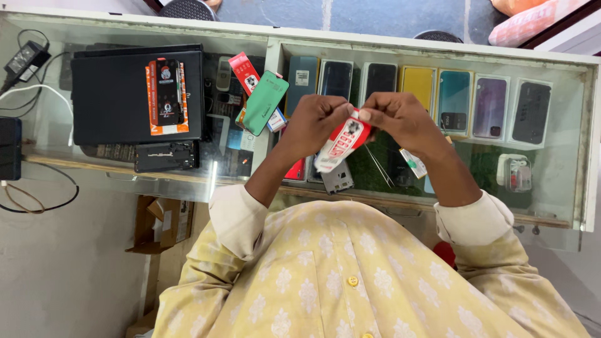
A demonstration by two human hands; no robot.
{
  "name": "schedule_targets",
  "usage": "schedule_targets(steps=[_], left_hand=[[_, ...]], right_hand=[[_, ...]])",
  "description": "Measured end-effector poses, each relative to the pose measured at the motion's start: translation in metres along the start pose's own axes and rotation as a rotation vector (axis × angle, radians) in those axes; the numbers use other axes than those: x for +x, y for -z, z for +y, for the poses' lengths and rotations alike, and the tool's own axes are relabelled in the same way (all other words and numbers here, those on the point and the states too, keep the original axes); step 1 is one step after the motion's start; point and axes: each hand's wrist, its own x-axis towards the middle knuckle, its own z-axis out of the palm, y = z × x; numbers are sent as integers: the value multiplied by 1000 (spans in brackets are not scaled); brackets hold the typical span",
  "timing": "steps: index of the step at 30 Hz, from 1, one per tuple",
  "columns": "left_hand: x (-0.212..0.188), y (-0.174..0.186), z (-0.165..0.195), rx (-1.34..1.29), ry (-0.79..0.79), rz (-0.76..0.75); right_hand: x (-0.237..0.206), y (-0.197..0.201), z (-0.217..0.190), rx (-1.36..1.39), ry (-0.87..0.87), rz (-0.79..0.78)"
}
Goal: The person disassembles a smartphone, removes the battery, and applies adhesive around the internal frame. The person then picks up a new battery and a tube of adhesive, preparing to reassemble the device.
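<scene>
Both my hands hold one small red and white packet [342,143] above a glass counter [247,166]. My left hand [318,119] pinches its upper left edge. My right hand [400,119] grips the packet's top end between thumb and fingers. The packet hangs tilted, its lower end pointing down-left. Under it on the glass lies a grey opened phone body [338,178] and a thin metal tool [379,166]. A small green and white item [413,164] lies by my right wrist.
A black laptop [119,97] with an orange packaged item [166,95] sits at the left. A green phone back cover [264,103] and another red packet [245,72] lie mid-counter. Several phones [454,103] are displayed under the glass. A charger [24,59] and cables lie far left.
</scene>
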Motion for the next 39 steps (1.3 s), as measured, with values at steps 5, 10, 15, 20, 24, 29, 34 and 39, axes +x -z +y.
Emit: schedule_targets(steps=[5,10,15,20,24,29,34,39], left_hand=[[-2,1,8,-89,-28,-119],[1,5,5,-194,-23,-135],[0,2,4,34,-107,36],[-4,-1,0,-48,-56,37],[-5,-1,-6,-147,-34,61],[-7,2,-10,-80,-63,115],[-6,3,-9,-52,-65,116],[-7,2,-7,-74,-135,143]], right_hand=[[3,8,17,-120,140,-54],[-2,-11,9,-106,158,9],[-4,-12,-29,-367,96,88],[-3,-14,-38,-706,301,105],[-2,-16,-33,-714,256,146],[-1,-19,-27,-418,210,58],[-2,-24,-20,-512,170,178],[2,-31,-16,-90,229,125]])
